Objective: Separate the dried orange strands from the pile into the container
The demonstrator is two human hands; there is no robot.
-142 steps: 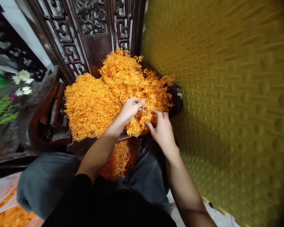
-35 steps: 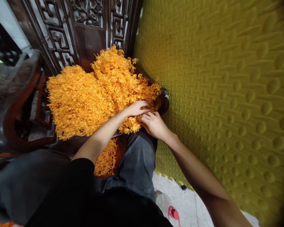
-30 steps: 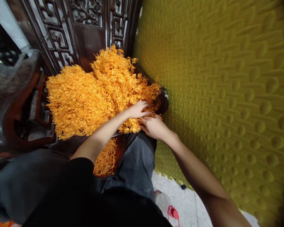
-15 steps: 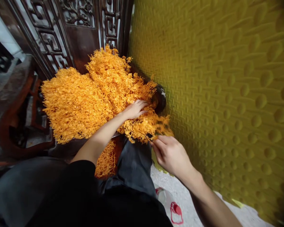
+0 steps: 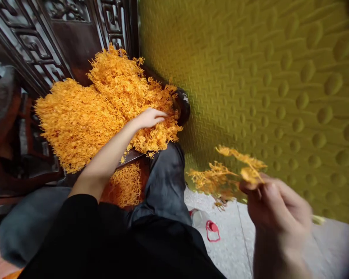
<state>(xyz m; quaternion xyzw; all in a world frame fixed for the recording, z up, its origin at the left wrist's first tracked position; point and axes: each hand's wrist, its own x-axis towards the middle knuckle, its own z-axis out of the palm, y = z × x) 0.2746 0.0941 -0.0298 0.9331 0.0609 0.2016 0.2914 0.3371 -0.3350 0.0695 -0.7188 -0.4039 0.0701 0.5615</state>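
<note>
A big heap of orange plastic sprigs (image 5: 90, 108) lies piled on a dark wooden seat against a carved wooden screen. My left hand (image 5: 147, 117) rests flat on the heap's near right edge, fingers stretched out over the sprigs. My right hand (image 5: 275, 207) is raised off to the right, blurred by motion, its fingers pinched on a bunch of orange sprigs (image 5: 229, 170) that trails to the left in the air in front of the yellow wall.
A yellow embossed wall (image 5: 264, 85) fills the right side. My dark-trousered knee (image 5: 165, 182) is under the heap's edge. More orange sprigs (image 5: 125, 186) hang below the seat. A clear bottle with a red cap (image 5: 208, 224) lies on the pale floor.
My right hand has pulled a bunch of sprigs off the heap and swung it down and right, away from the pile. My left hand stays pressed on the heap. The view has shifted right.
</note>
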